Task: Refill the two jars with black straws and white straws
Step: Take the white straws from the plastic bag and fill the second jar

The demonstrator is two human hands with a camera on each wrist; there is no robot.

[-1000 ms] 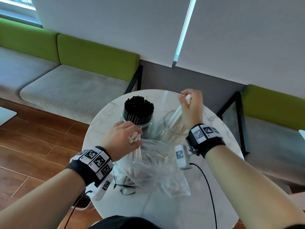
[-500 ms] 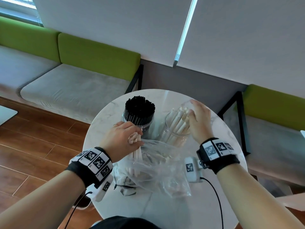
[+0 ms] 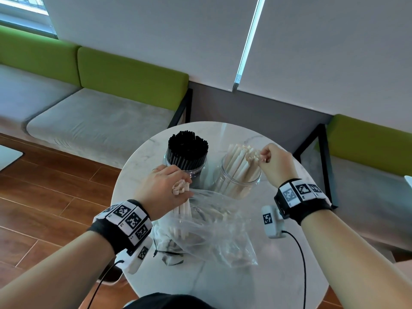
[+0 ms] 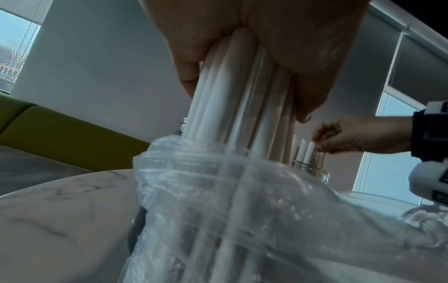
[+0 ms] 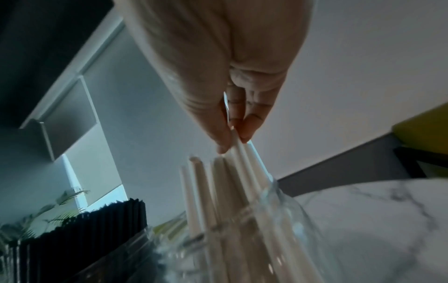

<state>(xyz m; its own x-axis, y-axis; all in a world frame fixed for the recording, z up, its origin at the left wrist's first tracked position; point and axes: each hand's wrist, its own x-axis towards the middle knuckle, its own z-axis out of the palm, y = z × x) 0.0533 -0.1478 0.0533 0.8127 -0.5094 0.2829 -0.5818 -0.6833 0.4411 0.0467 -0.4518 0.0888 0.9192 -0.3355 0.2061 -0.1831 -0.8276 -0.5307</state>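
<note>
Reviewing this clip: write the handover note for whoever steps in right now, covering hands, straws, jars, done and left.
Left hand: grips a bundle of white straws standing in the open plastic bag on the table.
Right hand: pinches the tops of white straws in the right jar, which looks only partly filled.
Left jar: packed with black straws; looks done.
Left: move the bundle and the bag's other white straws into the right jar.

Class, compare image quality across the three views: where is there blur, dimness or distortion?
Head view: bright and sharp, with wide-angle bending at the edges. Left wrist view: dim, plastic bag smeared up close. Right wrist view: darkest, clear jar and white straws motion-blurred.
</note>
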